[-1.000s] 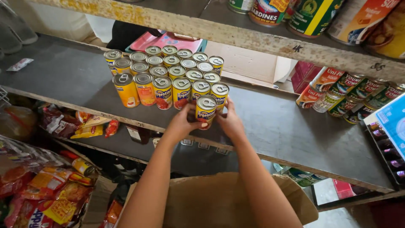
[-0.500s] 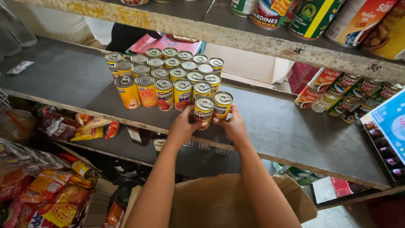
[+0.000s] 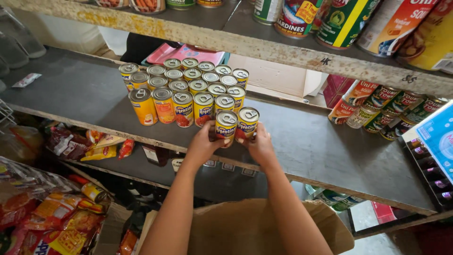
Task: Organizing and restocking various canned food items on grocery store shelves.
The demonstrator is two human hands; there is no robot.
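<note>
Cans [image 3: 237,124] lower, likelier on shelf [image 3: 321,146] — hands [image 3: 231,144] gripping.

Two round cans [image 3: 236,125] with yellow-and-blue labels stand at the grey shelf's front edge, touching a block of like cans [image 3: 186,87] behind. Right: green-and-red labelled cans [image 3: 377,111] (lying tilted). Lower left: orange snack packets [image 3: 52,212]. Below: a brown carton [image 3: 264,226].

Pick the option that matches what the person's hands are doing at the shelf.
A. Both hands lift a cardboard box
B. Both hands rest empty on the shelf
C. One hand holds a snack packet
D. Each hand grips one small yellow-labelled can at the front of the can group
D: the left hand wraps one yellow-labelled can and the right hand the can beside it, on the grey shelf.
</note>
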